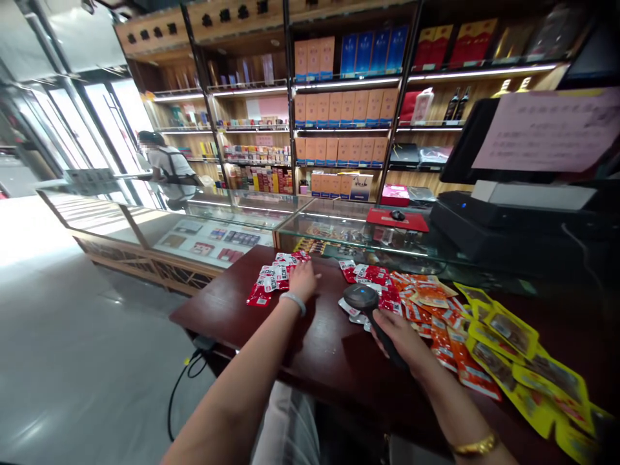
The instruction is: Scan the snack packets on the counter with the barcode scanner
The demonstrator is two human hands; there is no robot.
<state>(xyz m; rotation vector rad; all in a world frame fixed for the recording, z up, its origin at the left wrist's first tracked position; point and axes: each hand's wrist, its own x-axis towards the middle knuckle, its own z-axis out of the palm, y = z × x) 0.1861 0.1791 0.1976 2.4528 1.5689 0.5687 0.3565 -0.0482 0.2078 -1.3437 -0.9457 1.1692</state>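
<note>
Fingers (pixel 312 276) of our left hand (pixel 303 282) lie flat and close together on the right edge of the small red pile (pixel 270 279), at the table's (pixel 232 311) left. Just right, we grip the scanner (pixel 361 297) in our right hand (pixel 400 336), fingers wrapped round its handle. Its long axis runs up-left from the palm, head nearer the mixed packets (pixel 426 298) than the red pile.

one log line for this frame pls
left hand: touching left red packets | right hand: grips scanner | scanner head: over middle red packets | surface: dark table
</note>
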